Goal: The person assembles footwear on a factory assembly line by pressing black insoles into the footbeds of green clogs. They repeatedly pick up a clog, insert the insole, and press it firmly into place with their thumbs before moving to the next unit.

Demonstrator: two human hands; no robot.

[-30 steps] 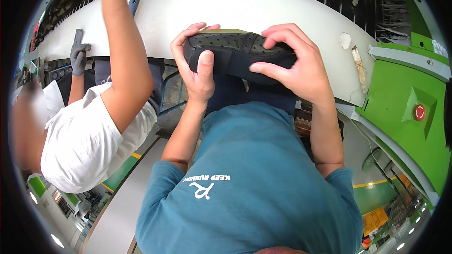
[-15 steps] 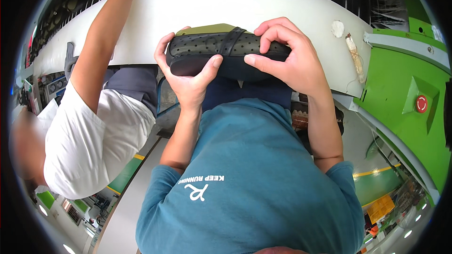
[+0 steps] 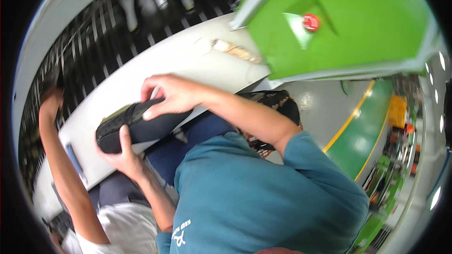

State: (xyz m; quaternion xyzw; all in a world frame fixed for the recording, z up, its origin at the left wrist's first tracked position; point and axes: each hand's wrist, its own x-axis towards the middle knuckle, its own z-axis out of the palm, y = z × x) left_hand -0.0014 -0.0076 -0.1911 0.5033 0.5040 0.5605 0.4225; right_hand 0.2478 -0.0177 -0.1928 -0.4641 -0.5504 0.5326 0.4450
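Observation:
A black shoe (image 3: pixel 148 130) with a dotted side, a dark strap across it and an olive-green upper edge is held over the near edge of the white table. My left hand (image 3: pixel 126 159) is closed around its left end, thumb pressed on the dark lower side and the other fingers mostly hidden behind. Toward the other end, my right hand (image 3: pixel 173 95) grips the shoe's upper edge near the strap between thumb and bent fingers. Motion blur softens the fine detail.
The white table (image 3: pixel 193 68) curves beneath a black slatted rack (image 3: pixel 101 42). At left, a co-worker's arm (image 3: pixel 63 169) reaches to the rack beside a blue-grey tool (image 3: pixel 75 162). A cream-coloured bundle (image 3: pixel 235 51) lies near the green machine (image 3: pixel 376 19) with its red button (image 3: pixel 310 22).
The view has swung to the right, so the table and shoe appear tilted and further left. Both hands still hold the shoe; the co-worker's hand is now visible at the rack.

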